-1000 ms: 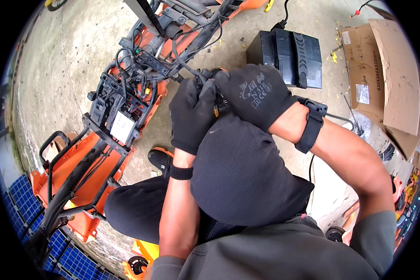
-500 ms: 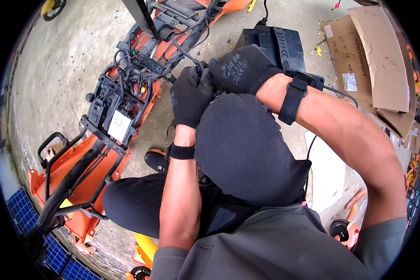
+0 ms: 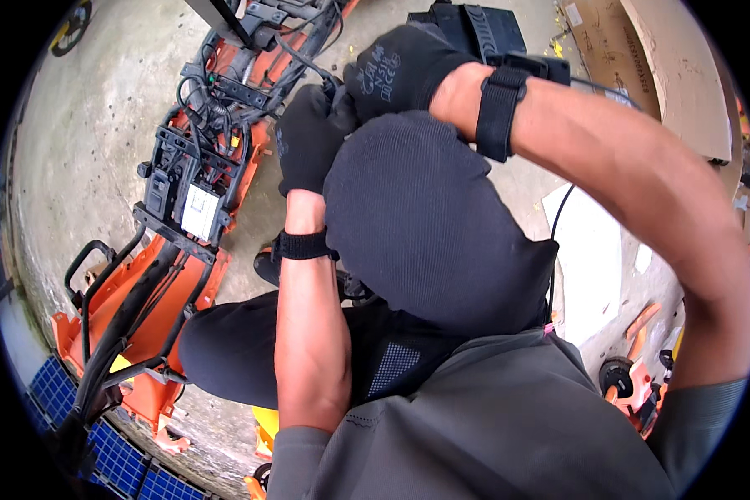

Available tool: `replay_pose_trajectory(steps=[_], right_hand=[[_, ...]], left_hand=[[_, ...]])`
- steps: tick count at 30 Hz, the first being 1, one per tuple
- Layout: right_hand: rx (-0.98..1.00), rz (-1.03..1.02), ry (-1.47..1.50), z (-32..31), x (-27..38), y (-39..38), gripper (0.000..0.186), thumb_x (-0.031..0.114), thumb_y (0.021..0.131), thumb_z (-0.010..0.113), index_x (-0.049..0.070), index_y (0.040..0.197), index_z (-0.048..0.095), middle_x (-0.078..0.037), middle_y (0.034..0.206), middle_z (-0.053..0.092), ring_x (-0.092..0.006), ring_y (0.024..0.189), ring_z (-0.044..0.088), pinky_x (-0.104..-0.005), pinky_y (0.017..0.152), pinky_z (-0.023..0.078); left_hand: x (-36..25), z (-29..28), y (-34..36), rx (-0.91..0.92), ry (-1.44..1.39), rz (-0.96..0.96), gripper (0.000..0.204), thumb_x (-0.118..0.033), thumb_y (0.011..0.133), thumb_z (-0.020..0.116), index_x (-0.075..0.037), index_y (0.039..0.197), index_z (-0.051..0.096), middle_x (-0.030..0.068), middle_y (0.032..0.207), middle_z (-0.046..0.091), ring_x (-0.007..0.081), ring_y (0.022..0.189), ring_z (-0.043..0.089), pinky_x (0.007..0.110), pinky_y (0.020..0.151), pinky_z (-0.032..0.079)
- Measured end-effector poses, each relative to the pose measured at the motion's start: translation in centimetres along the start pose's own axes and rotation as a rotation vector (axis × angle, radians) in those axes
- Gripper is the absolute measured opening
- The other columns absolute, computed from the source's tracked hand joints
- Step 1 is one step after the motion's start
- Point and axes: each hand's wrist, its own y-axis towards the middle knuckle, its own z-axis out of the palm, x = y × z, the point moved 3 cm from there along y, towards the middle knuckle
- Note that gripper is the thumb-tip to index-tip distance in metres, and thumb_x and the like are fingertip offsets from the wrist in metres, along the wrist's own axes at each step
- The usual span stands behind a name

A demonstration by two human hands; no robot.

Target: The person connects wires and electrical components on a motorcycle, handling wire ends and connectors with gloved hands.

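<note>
My left hand (image 3: 312,137), in a black glove, is closed on the end of a dark cable (image 3: 304,62) that runs from the orange-and-black vehicle frame (image 3: 198,250). My right hand (image 3: 398,68), also gloved in black, is curled tightly against my left one at that cable end; what its fingers hold is hidden. Both hands are just beyond my raised, dark-clothed knee (image 3: 425,217), which hides what lies beneath them. A black wrist strap circles each forearm.
Behind my right hand is a black box (image 3: 492,29) with a handle. An opened cardboard box (image 3: 683,79) lies at right, above a white sheet (image 3: 583,267) and orange parts with wheels (image 3: 621,379). Blue grid panels (image 3: 52,387) edge the lower left; a small wheel (image 3: 71,27) is upper left.
The whole view has shifted, so both hands and the surroundings sit higher in the picture. The hands remain closed together at the cable end, my right forearm now reaching farther across the right side.
</note>
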Motion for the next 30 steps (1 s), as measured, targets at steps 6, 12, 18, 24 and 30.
replay_pose_trajectory(steps=[6,12,18,24,30], right_hand=[[0.138,-0.06,-0.081,2.4,-1.5,1.0,0.025,0.038,0.081,0.062,0.018,0.09,0.073,-0.008,0.083,0.072,-0.0269,0.076,0.07,-0.0398,0.065,0.055],[-0.011,-0.017,0.051,-0.5,-0.3,-1.4,0.018,0.023,0.085,0.059,0.015,0.1,0.064,-0.009,0.08,0.069,-0.0284,0.078,0.07,-0.0399,0.064,0.054],[0.048,0.156,0.272,-1.0,0.3,-2.1,0.02,0.026,0.09,0.056,0.012,0.103,0.063,-0.014,0.086,0.068,-0.0325,0.084,0.068,-0.042,0.073,0.052],[-0.079,0.291,0.623,1.3,-0.6,-3.0,0.023,0.022,0.094,0.049,0.008,0.109,0.059,-0.021,0.094,0.066,-0.0361,0.088,0.066,-0.0459,0.079,0.05],[-0.523,0.211,0.974,2.8,-0.4,-2.3,0.028,0.025,0.097,0.053,0.008,0.118,0.057,-0.016,0.093,0.067,-0.0282,0.087,0.067,-0.0395,0.078,0.05]], left_hand=[[-0.1,-0.3,-0.6,0.038,0.103,0.092,0.032,-0.028,0.088,0.064,0.001,0.074,0.057,0.0199,0.071,0.059,0.0361,0.067,0.059,0.042,0.06,0.042],[-1.2,-2.3,-1.9,0.106,-0.334,-0.063,0.031,-0.028,0.092,0.06,0.001,0.082,0.064,0.007,0.072,0.061,0.0165,0.066,0.056,0.033,0.063,0.043],[-0.8,-2.6,-2.4,0.21,-0.63,-0.219,0.03,-0.027,0.097,0.055,-0.001,0.088,0.065,0.0023,0.078,0.065,0.0098,0.069,0.056,0.026,0.064,0.044],[-0.3,-2.3,-2.6,0.239,-0.891,-0.449,0.028,-0.026,0.098,0.054,-0.001,0.092,0.064,0.0014,0.078,0.065,0.0073,0.068,0.055,0.024,0.063,0.044],[0.1,-4.2,-2.9,-0.031,0.121,0.522,0.042,-0.022,0.083,0.071,-0.001,0.119,0.061,0.0136,0.102,0.068,0.0272,0.09,0.067,0.033,0.08,0.053]])
